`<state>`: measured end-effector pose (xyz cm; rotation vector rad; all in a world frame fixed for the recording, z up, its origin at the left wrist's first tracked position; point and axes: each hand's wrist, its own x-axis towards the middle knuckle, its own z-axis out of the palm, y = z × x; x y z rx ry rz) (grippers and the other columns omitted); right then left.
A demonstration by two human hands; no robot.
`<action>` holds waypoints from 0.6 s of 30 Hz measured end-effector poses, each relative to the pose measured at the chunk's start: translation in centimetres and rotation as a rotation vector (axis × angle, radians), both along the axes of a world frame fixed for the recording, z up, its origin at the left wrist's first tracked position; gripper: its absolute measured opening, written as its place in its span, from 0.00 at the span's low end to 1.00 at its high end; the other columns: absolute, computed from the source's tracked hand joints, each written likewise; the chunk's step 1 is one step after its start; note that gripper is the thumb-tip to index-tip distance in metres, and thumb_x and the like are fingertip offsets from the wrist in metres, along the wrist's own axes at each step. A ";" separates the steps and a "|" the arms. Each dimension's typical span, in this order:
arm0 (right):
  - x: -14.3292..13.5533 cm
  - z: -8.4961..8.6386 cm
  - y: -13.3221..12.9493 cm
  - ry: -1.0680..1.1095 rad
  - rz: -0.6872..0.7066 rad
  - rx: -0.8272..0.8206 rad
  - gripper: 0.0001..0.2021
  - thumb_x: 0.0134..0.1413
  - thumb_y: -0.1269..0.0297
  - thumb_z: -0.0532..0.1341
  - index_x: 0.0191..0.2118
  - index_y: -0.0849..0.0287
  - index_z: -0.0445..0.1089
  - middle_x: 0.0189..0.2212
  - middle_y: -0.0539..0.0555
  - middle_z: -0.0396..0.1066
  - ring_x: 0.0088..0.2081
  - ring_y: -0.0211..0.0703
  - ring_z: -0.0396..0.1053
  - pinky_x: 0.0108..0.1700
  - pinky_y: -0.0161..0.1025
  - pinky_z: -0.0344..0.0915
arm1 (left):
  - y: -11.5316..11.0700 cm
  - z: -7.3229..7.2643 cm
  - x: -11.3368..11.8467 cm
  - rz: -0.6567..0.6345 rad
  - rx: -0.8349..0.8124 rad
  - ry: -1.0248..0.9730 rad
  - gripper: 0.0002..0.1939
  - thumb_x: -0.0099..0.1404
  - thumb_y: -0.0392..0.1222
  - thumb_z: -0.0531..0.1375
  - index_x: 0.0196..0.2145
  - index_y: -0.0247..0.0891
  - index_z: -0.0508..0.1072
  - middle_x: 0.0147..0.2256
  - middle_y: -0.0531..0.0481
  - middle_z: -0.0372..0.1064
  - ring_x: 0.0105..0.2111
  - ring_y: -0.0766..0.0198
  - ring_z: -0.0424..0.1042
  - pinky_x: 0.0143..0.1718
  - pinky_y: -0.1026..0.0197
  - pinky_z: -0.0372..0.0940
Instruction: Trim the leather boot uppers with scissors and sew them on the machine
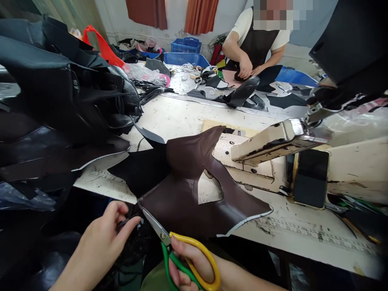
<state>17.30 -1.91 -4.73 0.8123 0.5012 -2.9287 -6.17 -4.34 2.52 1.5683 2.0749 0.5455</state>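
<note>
Two leather stacks (57,113) (black, brown) crowd the sewing machine (273,145).

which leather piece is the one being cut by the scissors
The brown leather piece with the cut-out opening, lying at the table's near edge. The scissors in the right hand meet its lower left corner; the other leather sits piled at left, untouched.

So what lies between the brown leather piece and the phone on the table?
In the head view, the cream sewing-machine arm and its bed plate reach across between the brown leather piece and the phone; the table below them is bare there.
</note>
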 end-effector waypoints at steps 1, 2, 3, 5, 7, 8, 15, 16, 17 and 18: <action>0.0 0.0 0.0 -0.004 -0.009 0.025 0.34 0.47 0.30 0.56 0.20 0.64 0.67 0.10 0.44 0.53 0.09 0.30 0.50 0.07 0.28 0.44 | 0.3 -0.3 0.1 -0.009 -0.002 0.112 0.11 0.65 0.52 0.56 0.31 0.43 0.67 0.20 0.57 0.64 0.17 0.63 0.65 0.19 0.63 0.59; 0.1 0.1 0.0 -0.008 -0.017 0.049 0.34 0.49 0.30 0.55 0.20 0.64 0.67 0.10 0.44 0.53 0.10 0.30 0.50 0.08 0.28 0.44 | 0.6 -0.6 0.1 -0.052 0.017 0.209 0.11 0.66 0.51 0.54 0.31 0.42 0.68 0.21 0.55 0.65 0.20 0.62 0.66 0.21 0.61 0.59; 0.1 0.1 0.1 -0.004 -0.022 0.066 0.34 0.50 0.31 0.55 0.20 0.64 0.67 0.10 0.45 0.53 0.10 0.30 0.51 0.08 0.28 0.43 | 0.8 -0.8 0.2 -0.119 0.060 0.273 0.12 0.67 0.49 0.53 0.30 0.42 0.69 0.23 0.53 0.66 0.23 0.60 0.67 0.25 0.60 0.60; 0.4 -0.1 0.4 0.054 -0.007 0.055 0.34 0.50 0.31 0.55 0.21 0.65 0.68 0.10 0.44 0.53 0.10 0.30 0.50 0.07 0.28 0.42 | 0.8 -1.1 0.4 -0.215 0.202 0.298 0.13 0.68 0.46 0.52 0.28 0.42 0.71 0.33 0.46 0.69 0.34 0.56 0.69 0.34 0.55 0.64; 0.6 -0.6 0.6 0.164 0.039 -0.009 0.35 0.48 0.30 0.55 0.22 0.65 0.69 0.10 0.44 0.53 0.09 0.30 0.48 0.07 0.30 0.40 | 0.6 -1.2 0.6 -0.242 0.283 0.208 0.11 0.67 0.44 0.55 0.30 0.42 0.73 0.45 0.43 0.68 0.44 0.53 0.66 0.42 0.52 0.65; 0.6 -0.9 0.6 0.214 0.052 -0.043 0.36 0.48 0.29 0.55 0.23 0.65 0.69 0.09 0.43 0.52 0.08 0.31 0.47 0.06 0.30 0.39 | 0.4 -1.4 0.7 -0.234 0.283 0.149 0.10 0.67 0.44 0.55 0.31 0.42 0.73 0.49 0.44 0.66 0.48 0.52 0.65 0.45 0.51 0.65; -0.6 -2.6 -0.8 0.245 -0.042 -0.040 0.38 0.49 0.28 0.52 0.23 0.67 0.69 0.09 0.44 0.53 0.09 0.30 0.49 0.10 0.30 0.43 | -0.9 -3.0 2.5 -0.016 0.226 -0.049 0.09 0.67 0.46 0.56 0.32 0.42 0.73 0.57 0.46 0.60 0.51 0.53 0.65 0.49 0.49 0.67; -0.8 -2.7 -1.0 0.241 -0.046 -0.029 0.38 0.48 0.27 0.53 0.23 0.67 0.69 0.09 0.45 0.54 0.09 0.30 0.49 0.11 0.30 0.44 | -1.1 -3.2 2.7 0.006 0.224 -0.064 0.09 0.67 0.46 0.56 0.32 0.42 0.73 0.58 0.46 0.59 0.51 0.53 0.65 0.49 0.49 0.67; -1.0 -2.7 -1.1 0.246 -0.046 -0.020 0.38 0.47 0.27 0.53 0.22 0.67 0.69 0.09 0.45 0.54 0.09 0.30 0.50 0.11 0.30 0.45 | -1.2 -3.3 2.9 0.025 0.223 -0.076 0.09 0.67 0.46 0.56 0.32 0.42 0.73 0.59 0.46 0.58 0.51 0.53 0.65 0.50 0.48 0.67; -1.1 -2.8 -1.1 0.260 -0.042 -0.014 0.38 0.45 0.27 0.54 0.22 0.66 0.69 0.09 0.45 0.54 0.09 0.31 0.50 0.11 0.30 0.45 | -1.2 -3.3 3.0 0.041 0.218 -0.084 0.10 0.67 0.46 0.56 0.31 0.42 0.73 0.60 0.46 0.57 0.51 0.53 0.65 0.50 0.48 0.67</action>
